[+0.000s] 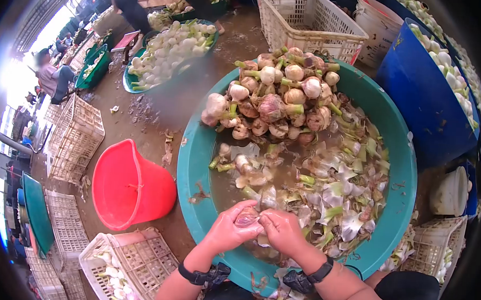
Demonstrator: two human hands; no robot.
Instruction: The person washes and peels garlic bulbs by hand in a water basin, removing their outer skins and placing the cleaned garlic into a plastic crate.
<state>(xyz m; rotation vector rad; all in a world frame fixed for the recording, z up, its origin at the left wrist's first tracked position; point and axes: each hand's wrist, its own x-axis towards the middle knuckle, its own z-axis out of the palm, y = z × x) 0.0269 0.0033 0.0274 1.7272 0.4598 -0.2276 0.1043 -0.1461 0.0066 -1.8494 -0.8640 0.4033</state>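
My left hand [230, 229] is wrapped round a purple-streaked garlic bulb [246, 217] above the near side of a wide teal tub [193, 166]. Close beside it, my right hand [283, 232] pinches at the bulb's right side with thumb and fingers; whether loose skin is between them is hidden. Murky water in the tub carries wet garlic peelings [351, 200] and cut green stem pieces. At the tub's far side rises a heap of unpeeled garlic bulbs [274, 106] with short stems.
A red bucket [161, 192] stands left of the tub. Near my left arm is a white crate [147, 256] with peeled garlic. Another white crate [315, 38] and a blue tub [425, 99] stand beyond. Other people sit and stand at the far left and top.
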